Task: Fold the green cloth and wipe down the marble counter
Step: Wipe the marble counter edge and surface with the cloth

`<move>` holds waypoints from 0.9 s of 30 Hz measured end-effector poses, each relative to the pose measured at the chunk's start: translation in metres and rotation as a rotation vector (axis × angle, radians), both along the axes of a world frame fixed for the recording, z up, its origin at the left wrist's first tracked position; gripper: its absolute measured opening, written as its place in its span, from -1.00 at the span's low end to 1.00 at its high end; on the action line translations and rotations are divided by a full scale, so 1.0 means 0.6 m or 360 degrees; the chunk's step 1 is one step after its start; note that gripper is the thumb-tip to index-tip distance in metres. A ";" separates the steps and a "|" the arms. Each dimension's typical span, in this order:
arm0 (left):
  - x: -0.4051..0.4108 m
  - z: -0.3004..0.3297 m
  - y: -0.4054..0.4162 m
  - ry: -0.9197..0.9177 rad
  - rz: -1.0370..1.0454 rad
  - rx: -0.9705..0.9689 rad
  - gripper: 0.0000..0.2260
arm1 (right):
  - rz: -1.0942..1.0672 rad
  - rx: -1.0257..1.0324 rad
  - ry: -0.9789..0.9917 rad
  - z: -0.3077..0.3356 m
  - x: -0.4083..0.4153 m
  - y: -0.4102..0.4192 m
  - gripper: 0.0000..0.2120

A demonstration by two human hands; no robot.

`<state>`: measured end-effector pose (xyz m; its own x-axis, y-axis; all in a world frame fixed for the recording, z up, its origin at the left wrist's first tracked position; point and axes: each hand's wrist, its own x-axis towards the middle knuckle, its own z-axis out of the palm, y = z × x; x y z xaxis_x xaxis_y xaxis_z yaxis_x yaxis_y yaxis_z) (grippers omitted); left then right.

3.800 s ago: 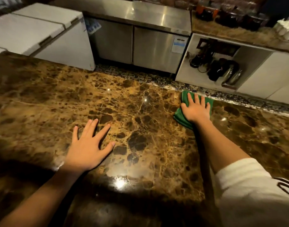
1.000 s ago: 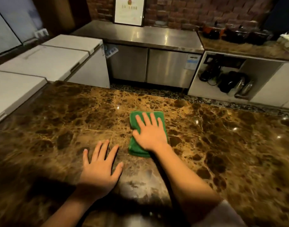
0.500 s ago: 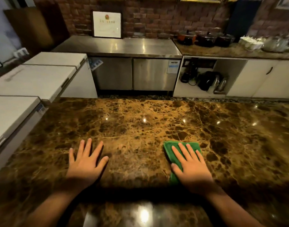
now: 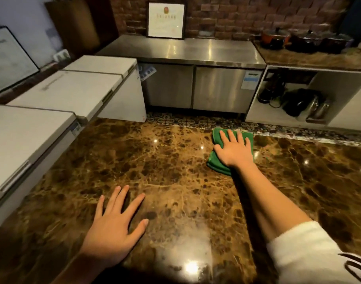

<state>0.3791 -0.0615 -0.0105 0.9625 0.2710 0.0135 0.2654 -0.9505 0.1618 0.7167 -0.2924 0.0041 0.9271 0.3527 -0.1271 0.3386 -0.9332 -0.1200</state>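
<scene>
Half a second earlier the right hand (image 4: 234,153) had pressed the green cloth (image 4: 216,158) down close to the person, level with the left hand; now the arm was stretched out and the cloth lay at the far edge of the marble worktop (image 4: 175,173), its far hem just short of the drop to the patterned floor (image 4: 196,120). The right grip was spread, palm flat and fingers (image 4: 224,138) fanned over the folded cloth, pressing rather than pinching it. Green showed beyond the fingertips, left of the thumb, and as stacked layers beside the wrist. The left hand (image 4: 116,228) was again flat on bare marble with its fingers splayed, nearer the person and well apart from the cloth, holding nothing; it had sat level with the cloth before and was now far behind it.

The view had also swung: the white chest freezers (image 4: 69,93) filled more of the left side, and the steel cabinet (image 4: 196,87) stood straight beyond the right grip.

Most of the cloth was hidden under the palm, so how many folds it had could not be told. The white sleeve (image 4: 306,253) was cut off at the lower right corner. The writing on the framed sheet (image 4: 166,20) was too blurred to read, and the dark items in the open shelf (image 4: 339,87) beyond and right of the grip were hard to make out.
</scene>
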 end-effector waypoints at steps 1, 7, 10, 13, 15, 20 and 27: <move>0.000 0.001 -0.001 -0.0002 0.0008 -0.0018 -0.36 | 0.0055 -0.0001 -0.0001 0.001 -0.007 0.027 -0.33; 0.003 0.018 -0.007 0.0041 0.0034 -0.0075 -0.31 | 0.0636 0.0031 0.0005 -0.007 -0.213 0.118 -0.31; 0.001 0.029 -0.009 -0.0033 0.0042 -0.0222 -0.27 | 0.0801 0.0076 -0.0002 -0.003 -0.351 0.072 -0.31; -0.007 0.032 0.012 -0.0123 0.0176 -0.0364 -0.24 | 0.0920 0.0024 -0.0080 0.002 -0.438 -0.018 -0.34; -0.023 0.028 0.050 -0.0065 0.0274 -0.0206 -0.25 | 0.0880 -0.0016 -0.0156 0.010 -0.434 -0.079 -0.35; -0.055 0.008 0.125 0.0092 0.0363 -0.0117 -0.31 | 0.0380 -0.0193 -0.0107 0.000 -0.265 -0.166 -0.34; -0.050 0.000 0.130 0.0009 0.0357 -0.0112 -0.32 | -0.0034 -0.0049 -0.0007 0.005 -0.038 0.010 -0.35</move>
